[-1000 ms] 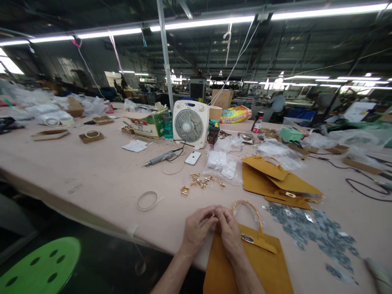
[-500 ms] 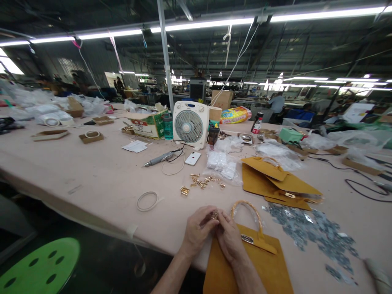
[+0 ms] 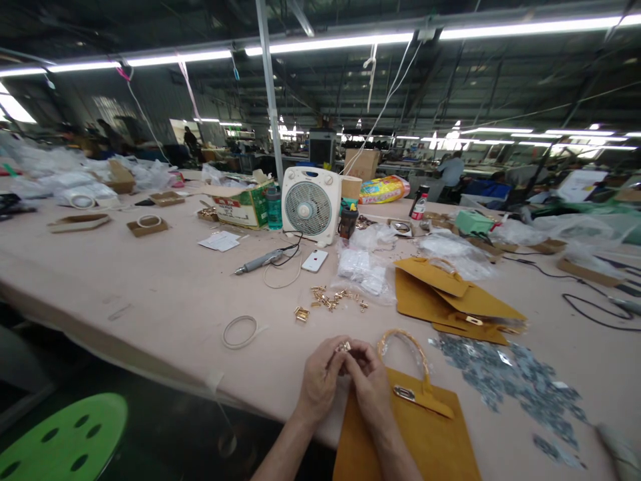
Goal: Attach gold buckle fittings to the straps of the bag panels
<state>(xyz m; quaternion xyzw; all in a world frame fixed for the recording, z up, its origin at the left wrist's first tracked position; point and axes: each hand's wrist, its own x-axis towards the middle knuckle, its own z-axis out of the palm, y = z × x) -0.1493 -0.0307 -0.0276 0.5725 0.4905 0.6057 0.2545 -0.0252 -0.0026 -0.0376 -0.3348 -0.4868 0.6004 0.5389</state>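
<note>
My left hand (image 3: 319,378) and my right hand (image 3: 369,384) meet near the table's front edge, fingers pinched together on a small gold metal fitting (image 3: 343,347). Just under and right of them lies a mustard-yellow bag (image 3: 420,427) with a curved handle (image 3: 403,341) and a silver clasp (image 3: 403,393). More gold fittings (image 3: 334,298) are scattered on the table beyond my hands, with one gold buckle (image 3: 301,313) to their left.
A stack of mustard bags (image 3: 451,297) lies to the right, grey scraps (image 3: 505,374) beside it. Farther off are a white tape ring (image 3: 241,331), a white fan (image 3: 310,204), a phone (image 3: 315,260), a grey hand tool (image 3: 260,261), plastic bags (image 3: 363,270), and a green stool (image 3: 65,437) below left.
My hands stay together at the same place; the fingers have shifted round the gold fitting, which now shows between the fingertips.
</note>
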